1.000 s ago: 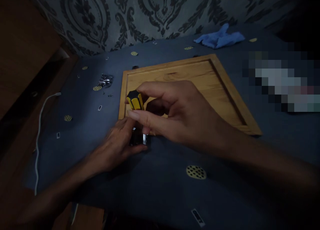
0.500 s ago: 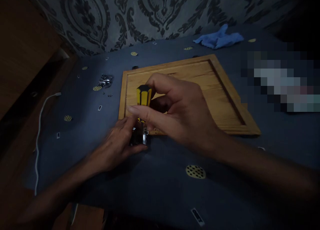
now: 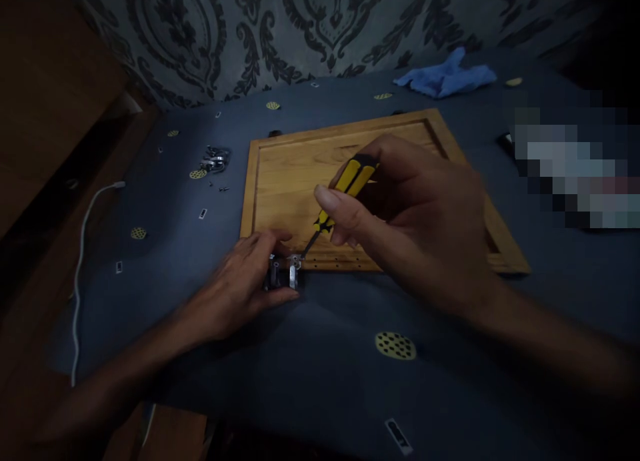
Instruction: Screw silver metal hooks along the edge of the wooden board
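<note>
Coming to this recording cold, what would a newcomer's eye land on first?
Probably the yellow-and-black screwdriver in the right hand, slanting down over the wooden panel toward a shiny metal fitting at the panel's near edge, where the left hand holds it. After that, the blue cloth stands out, lying crumpled just beyond the panel's far right corner.

No word, brand or number can be read; small pale-framed rectangles (image 3: 399, 436) on the dark blue cloth (image 3: 310, 381) bear dark marks, perhaps lettering, too dim to make out; the pixelated patch (image 3: 575, 167) at right shows nothing legible.
</note>
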{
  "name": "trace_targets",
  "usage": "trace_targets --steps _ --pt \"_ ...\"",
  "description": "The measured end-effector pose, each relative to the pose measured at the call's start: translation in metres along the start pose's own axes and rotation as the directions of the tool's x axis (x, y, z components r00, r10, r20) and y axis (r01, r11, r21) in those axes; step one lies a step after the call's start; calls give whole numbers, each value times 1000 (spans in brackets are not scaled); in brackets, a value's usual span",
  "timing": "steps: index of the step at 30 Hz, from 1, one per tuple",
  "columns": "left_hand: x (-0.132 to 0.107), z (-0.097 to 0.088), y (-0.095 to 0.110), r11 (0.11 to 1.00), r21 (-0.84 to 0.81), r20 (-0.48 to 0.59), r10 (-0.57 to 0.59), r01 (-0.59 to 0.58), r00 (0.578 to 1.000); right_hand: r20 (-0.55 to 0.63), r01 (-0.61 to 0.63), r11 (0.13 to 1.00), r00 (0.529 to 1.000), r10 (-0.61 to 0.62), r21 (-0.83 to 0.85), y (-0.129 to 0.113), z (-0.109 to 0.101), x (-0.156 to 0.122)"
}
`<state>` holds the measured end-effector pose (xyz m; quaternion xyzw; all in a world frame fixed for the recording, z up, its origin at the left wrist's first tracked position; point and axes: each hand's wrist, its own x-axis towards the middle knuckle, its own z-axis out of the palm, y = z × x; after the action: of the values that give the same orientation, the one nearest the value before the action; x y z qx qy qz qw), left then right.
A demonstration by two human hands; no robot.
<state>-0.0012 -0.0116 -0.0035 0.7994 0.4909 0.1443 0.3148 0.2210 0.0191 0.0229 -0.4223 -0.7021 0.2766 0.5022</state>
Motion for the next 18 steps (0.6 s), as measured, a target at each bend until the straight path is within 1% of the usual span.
trace_targets --steps 4,11,14,15,16,18 --pt "0 0 -1 1000 -16 -4 8 -8 1000 5 -5 999 1000 5 -32 3 0 -3" --pt "1 0 0 1000 -6 11 -16 16 1000 66 -3 999 998 1 40 -1 3 -4" --pt "1 -1 0 1000 -13 14 -14 14 1000 37 -17 1000 999 17 -1 0 -1 0" --pt "2 0 0 1000 -11 10 -10 10 1000 50 -36 999 998 37 -13 3 -2 1" --pt "2 0 0 1000 -6 7 -6 6 1000 90 -65 998 994 67 -22 7 -2 2" --pt "1 1 -1 1000 6 2 2 -2 1000 208 -124 991 969 133 -54 19 -3 0"
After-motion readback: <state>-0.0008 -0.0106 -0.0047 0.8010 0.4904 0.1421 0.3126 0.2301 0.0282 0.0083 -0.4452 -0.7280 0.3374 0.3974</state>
